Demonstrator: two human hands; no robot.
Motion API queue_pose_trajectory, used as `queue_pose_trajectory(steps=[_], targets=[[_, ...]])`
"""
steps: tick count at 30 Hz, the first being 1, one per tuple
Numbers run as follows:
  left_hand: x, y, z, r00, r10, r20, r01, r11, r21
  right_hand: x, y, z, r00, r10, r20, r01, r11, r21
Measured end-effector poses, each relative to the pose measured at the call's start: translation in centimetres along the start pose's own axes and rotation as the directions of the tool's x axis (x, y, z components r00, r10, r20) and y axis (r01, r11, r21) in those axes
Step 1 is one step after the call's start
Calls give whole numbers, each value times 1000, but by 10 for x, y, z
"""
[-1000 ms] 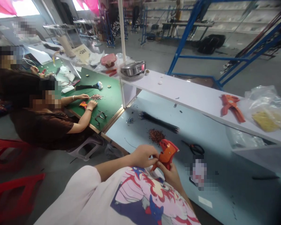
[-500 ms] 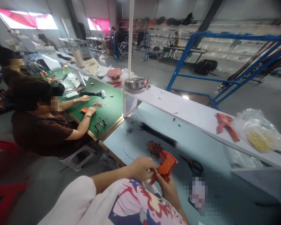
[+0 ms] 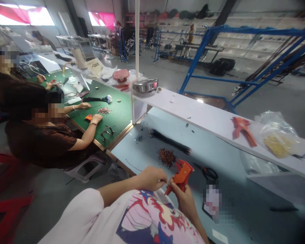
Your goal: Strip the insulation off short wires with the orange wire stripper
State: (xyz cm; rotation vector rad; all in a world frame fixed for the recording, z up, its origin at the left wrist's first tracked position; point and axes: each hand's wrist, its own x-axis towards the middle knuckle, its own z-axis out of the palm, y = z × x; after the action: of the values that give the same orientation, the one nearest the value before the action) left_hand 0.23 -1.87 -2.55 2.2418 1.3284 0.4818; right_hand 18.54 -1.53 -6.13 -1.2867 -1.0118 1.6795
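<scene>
My right hand is wrapped round the handles of an orange wire stripper, its head pointing up and away from me. Just left of it, my left hand is closed in a pinch on a thin dark wire. One end of this wire trails out over the table on the left; a short piece shows between my fingers and the tool. Beyond the tool lies a heap of small brown-and-black scraps. A bundle of black wires rests behind that heap.
Black-handled scissors and a partly blurred phone-like item lie to the right. On the white shelf are a red-orange hand tool, a plastic bag and a metal box. A co-worker sits at the green table.
My left hand has drawn a little left, away from the wire stripper, so a gap with wire now shows between them. The right hand still holds the tool. The whole view has shifted slightly.
</scene>
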Motion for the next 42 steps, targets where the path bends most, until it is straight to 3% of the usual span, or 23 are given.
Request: queue_pose_trajectory(steps=[10, 16, 24, 30, 36, 42], targets=[[-1, -1, -2, 1000, 4, -9, -4, 1000, -13, 8, 10, -8, 990, 115, -76, -105, 988, 117], [1, 1, -4, 1000, 14, 13, -15, 1000, 27, 4, 13, -15, 997, 54, -50, -46, 988, 149], [0, 1, -2, 1000, 22, 9, -22, 999, 24, -3, 9, -8, 982, 190, -15, -178, 942, 285], [1, 3, -1, 998, 4, -67, -5, 1000, -6, -3, 15, -15, 997, 66, -46, -64, 997, 51], [3, 5, 0, 993, 23, -118, -28, 998, -47, -4, 15, -17, 998, -28, 62, 42, 970, -238], [1, 2, 2, 980, -21, -200, -12, 987, -161, -7, 14, -11, 996, -31, 81, 54, 949, -309]])
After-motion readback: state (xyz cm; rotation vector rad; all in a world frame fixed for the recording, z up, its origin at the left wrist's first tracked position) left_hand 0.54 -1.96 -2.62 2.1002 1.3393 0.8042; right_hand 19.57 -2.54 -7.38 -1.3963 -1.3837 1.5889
